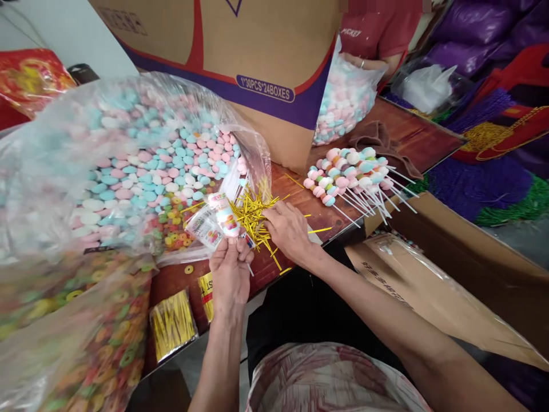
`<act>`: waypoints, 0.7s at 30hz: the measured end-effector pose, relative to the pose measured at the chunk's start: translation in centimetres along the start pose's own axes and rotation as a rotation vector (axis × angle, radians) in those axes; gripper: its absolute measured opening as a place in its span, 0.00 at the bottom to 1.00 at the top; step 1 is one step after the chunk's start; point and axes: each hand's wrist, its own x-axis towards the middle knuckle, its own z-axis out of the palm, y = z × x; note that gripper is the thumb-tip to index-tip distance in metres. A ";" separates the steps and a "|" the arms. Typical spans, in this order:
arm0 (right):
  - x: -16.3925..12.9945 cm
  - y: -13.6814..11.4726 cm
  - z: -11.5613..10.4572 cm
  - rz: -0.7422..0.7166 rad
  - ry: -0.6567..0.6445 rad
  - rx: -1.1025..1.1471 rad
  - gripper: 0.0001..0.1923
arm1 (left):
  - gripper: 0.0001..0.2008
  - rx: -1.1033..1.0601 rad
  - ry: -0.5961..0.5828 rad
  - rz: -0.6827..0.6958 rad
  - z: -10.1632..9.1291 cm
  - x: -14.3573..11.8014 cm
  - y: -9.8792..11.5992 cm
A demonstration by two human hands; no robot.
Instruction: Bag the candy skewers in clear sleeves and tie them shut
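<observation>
My left hand (231, 263) is closed around the gathered lower end of a wrapped marshmallow skewer (225, 217), which points up and away from me. Its clear wrapper is printed, and part of the white stick shows below my fingers. On the table just right of it lies a loose pile of gold twist ties (253, 209). My right hand (291, 229) reaches into the right side of that pile with fingertips pinched on the ties. Flat printed wrappers (206, 229) lie behind the held skewer, beside some white sticks (234, 186).
A big clear bag of marshmallows (141, 166) lies open at left, near a bag of gummy rings (103, 337). Finished-looking marshmallow skewers (349, 171) are stacked at right. A tall carton (266, 51) stands behind; an open carton (463, 286) is lower right. Another person (377, 40) sits across.
</observation>
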 end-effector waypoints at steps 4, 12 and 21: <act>1.6 0.1 1.6 0.001 -0.009 -0.139 0.15 | 0.13 0.030 0.028 -0.008 -0.3 0.1 -0.4; 0.1 2.4 -1.1 0.081 0.044 -0.096 0.14 | 0.13 0.053 -0.011 -0.022 0.8 0.7 -0.5; -4.9 2.6 -2.4 0.213 0.166 1.079 0.06 | 0.09 0.226 -0.061 0.079 2.8 0.2 -3.0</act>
